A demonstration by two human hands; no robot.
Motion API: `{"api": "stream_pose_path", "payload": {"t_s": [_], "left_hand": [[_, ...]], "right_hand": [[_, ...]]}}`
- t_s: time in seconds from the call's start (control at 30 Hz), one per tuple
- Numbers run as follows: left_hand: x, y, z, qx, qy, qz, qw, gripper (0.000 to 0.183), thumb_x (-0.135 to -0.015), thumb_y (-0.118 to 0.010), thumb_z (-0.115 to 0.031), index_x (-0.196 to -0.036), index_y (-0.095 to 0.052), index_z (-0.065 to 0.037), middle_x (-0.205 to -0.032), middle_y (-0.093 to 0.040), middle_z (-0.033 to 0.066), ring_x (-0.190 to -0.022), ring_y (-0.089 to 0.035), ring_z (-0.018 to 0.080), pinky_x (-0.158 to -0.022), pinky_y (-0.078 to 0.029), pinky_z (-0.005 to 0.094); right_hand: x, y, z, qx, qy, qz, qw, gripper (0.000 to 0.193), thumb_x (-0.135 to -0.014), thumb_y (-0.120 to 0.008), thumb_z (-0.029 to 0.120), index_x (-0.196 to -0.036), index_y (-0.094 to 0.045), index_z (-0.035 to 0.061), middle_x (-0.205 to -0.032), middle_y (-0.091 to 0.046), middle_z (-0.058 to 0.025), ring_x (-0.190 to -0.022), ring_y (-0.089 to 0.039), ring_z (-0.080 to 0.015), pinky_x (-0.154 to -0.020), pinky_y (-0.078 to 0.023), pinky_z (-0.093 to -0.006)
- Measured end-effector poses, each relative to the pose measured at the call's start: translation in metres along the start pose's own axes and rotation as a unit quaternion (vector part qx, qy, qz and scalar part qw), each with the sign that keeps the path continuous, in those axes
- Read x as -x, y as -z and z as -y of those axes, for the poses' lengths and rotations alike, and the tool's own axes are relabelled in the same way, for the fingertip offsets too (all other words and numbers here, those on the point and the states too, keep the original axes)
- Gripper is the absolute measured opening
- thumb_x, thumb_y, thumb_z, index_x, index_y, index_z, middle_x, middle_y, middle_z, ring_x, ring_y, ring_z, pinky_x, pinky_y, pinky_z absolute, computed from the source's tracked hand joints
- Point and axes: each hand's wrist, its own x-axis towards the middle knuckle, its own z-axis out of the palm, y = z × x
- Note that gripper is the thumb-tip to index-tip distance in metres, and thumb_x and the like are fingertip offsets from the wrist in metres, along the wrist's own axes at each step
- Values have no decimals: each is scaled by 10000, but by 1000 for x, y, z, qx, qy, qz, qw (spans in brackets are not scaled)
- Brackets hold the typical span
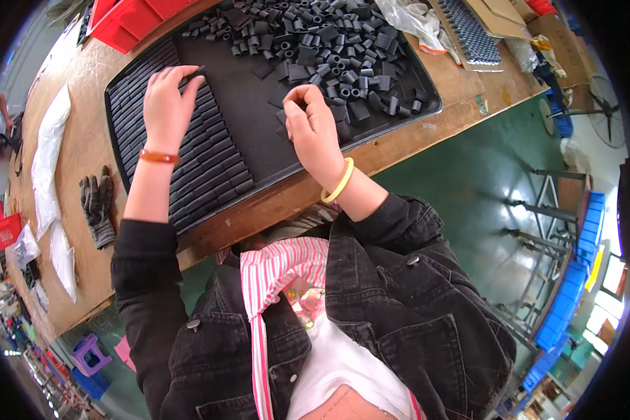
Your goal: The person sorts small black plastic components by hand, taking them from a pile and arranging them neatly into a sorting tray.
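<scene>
A large black tray point(259, 143) lies on the wooden table before me. Neat rows of short black tubes point(206, 164) fill its left side, and a loose pile of black tubes point(322, 52) covers the far and right part. Above the rows, my left hand point(166, 105) pinches a small black tube point(201, 71) between thumb and forefinger, near the edge where the rows end. My right hand point(313, 129) hovers over the tray beside the loose pile, its fingers curled in. Whatever those fingers hold, if anything, is hidden.
Left of the tray lie a grey work glove point(98, 206) and a long white plastic bag point(49, 154). A red bin point(129, 21) stands at the far left. Another pale glove point(420, 24) and a studded dark sheet point(469, 35) sit beyond the tray's right side.
</scene>
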Motion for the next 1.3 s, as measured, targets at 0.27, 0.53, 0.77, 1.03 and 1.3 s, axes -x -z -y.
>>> {"api": "stream_pose_path", "payload": {"t_s": [0.27, 0.53, 0.77, 1.03, 1.3], "left_hand": [[4, -21, 30, -141, -38, 46, 988, 209, -877, -640, -153, -1059, -740, -139, -1044, -706, -12, -1115, -566, 203, -941, -445, 377], [13, -12, 33, -180, -75, 99, 976, 409, -832, -554, -14, -1199, -686, -133, -1281, -631, -32, -1283, -479, 245, -1049, -396, 411], [4, 11, -51, 103, -20, 94, 990, 217, -841, -643, -60, -1047, -704, -89, -1043, -667, 85, -1017, -591, 305, -899, -477, 401], [40, -14, -114, 128, -33, 180, 975, 251, -762, -765, -153, -974, -655, -76, -912, -619, 89, -928, -577, 322, -819, -467, 422], [49, -21, -117, 144, -9, 148, 978, 214, -750, -776, -185, -897, -653, -91, -901, -613, 62, -918, -584, 295, -820, -457, 416]], "right_hand": [[-2, 3, 0, -22, -17, 8, 1000, 129, -919, -466, 2, -1048, -467, 4, -843, -553, -84, -716, -512, -139, -676, -448, -287], [-4, 0, 13, -99, -19, -3, 995, 142, -1025, -471, 74, -1150, -472, 7, -953, -605, -80, -571, -452, -38, -503, -381, -187], [0, 7, -4, 63, -8, -39, 997, 119, -1013, -493, 56, -1124, -505, 13, -906, -608, -57, -642, -495, -63, -581, -435, -208], [6, 3, 12, -90, 20, -29, 995, 199, -1007, -572, 116, -1170, -549, 6, -851, -643, -47, -775, -604, -84, -678, -500, -237], [7, 5, 3, -66, 45, -45, 996, 152, -1006, -586, 132, -1114, -570, 27, -857, -609, -16, -720, -546, -56, -638, -461, -220]]}}
